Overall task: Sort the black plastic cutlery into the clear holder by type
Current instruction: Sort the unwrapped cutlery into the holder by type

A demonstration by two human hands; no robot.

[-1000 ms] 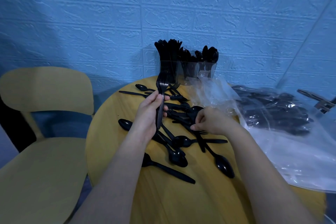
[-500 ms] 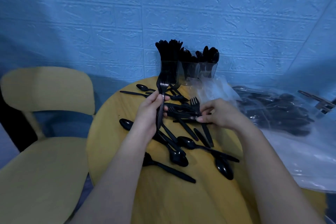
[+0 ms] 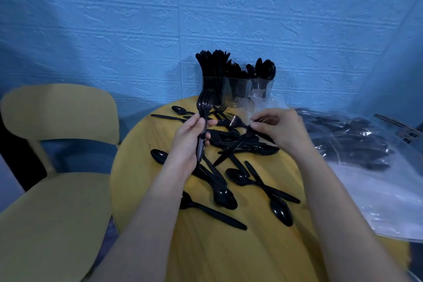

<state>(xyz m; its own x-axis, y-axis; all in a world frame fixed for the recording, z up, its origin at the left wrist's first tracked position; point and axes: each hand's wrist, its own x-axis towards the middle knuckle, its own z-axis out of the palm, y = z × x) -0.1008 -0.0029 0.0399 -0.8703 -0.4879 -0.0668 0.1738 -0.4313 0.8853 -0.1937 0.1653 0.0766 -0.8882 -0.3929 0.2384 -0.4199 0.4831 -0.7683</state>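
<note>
Left hand (image 3: 186, 142) grips forks (image 3: 204, 107) upright; right hand (image 3: 280, 129) pinches fork (image 3: 238, 120) over pile.

Bare forearms, no sleeves, bare hands (image 3: 187, 142)

A round yellow wooden table (image 3: 142, 181) fills the lower centre of the frame. Loose black spoons, forks and knives (image 3: 242, 158) lie scattered and crossed over its middle. At its far edge, centre frame, stands the clear holder (image 3: 238, 91), packed with cutlery. A clear plastic bag (image 3: 375, 181) covers its right side.
</note>
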